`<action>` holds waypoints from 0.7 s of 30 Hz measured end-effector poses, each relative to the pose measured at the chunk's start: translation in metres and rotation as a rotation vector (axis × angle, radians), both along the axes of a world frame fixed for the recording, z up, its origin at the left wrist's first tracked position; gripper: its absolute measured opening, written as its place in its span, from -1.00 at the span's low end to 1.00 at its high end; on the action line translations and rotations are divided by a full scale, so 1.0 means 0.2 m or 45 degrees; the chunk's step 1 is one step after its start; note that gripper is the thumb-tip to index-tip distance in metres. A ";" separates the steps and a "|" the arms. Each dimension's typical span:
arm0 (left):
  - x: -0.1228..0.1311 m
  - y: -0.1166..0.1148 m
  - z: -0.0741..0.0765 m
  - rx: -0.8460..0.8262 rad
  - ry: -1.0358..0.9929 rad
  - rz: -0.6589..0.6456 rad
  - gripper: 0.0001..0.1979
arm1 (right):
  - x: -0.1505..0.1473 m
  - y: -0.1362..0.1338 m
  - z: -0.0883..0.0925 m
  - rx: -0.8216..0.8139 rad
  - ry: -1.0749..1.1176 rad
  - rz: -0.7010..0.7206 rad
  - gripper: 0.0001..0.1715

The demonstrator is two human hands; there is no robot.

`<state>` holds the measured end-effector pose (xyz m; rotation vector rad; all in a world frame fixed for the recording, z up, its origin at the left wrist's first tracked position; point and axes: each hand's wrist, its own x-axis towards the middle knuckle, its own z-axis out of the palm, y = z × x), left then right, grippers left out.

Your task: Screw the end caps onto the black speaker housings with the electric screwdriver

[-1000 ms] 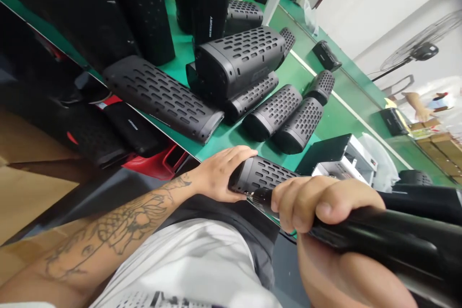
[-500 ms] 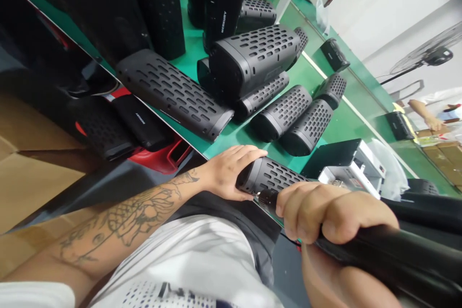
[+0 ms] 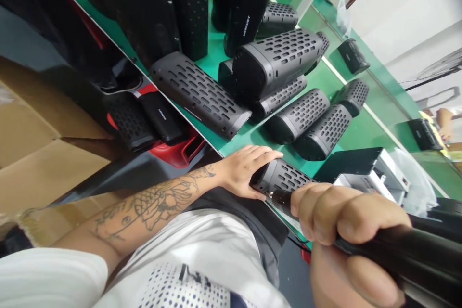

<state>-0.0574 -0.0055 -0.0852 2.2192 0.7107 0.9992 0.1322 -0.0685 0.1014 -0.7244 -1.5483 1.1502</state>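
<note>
My left hand point(image 3: 241, 171), on the tattooed arm, grips the end of a dark housing with slots point(image 3: 288, 175) at the green table's near edge. Thumb and fingers lie on either side of that end. Wrapped in my right hand point(image 3: 348, 214) is a thick black powered screwdriver point(image 3: 422, 260). Its tip meets the housing's lower edge, close to my left hand's fingers. The far end of this housing is hidden behind my right hand.
More slotted housings point(image 3: 306, 114) lie on the green table point(image 3: 249, 143), one point(image 3: 277, 60) resting on others. A white and black box point(image 3: 378, 178) stands beyond my right hand. Below the edge are a red stool point(image 3: 178, 154) and cardboard point(image 3: 32, 163). Another person's hand point(image 3: 444, 124) shows far right.
The view has swung, so most things appear farther right. Both hands keep their holds, and the screwdriver tip stays at the housing's edge.
</note>
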 end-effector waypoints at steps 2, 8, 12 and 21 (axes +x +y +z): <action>0.00 0.00 0.01 0.002 0.004 -0.012 0.17 | -0.01 0.01 0.01 -0.002 -0.024 0.015 -0.43; 0.00 0.00 -0.01 0.003 -0.009 -0.011 0.19 | 0.00 0.07 -0.02 0.033 -0.032 0.189 -0.44; 0.00 0.00 0.01 -0.004 0.013 -0.004 0.16 | 0.02 0.10 -0.08 0.138 0.102 0.284 -0.63; -0.05 0.03 0.25 0.232 0.375 -0.008 -0.08 | -0.02 0.16 -0.29 0.378 0.051 0.456 -0.36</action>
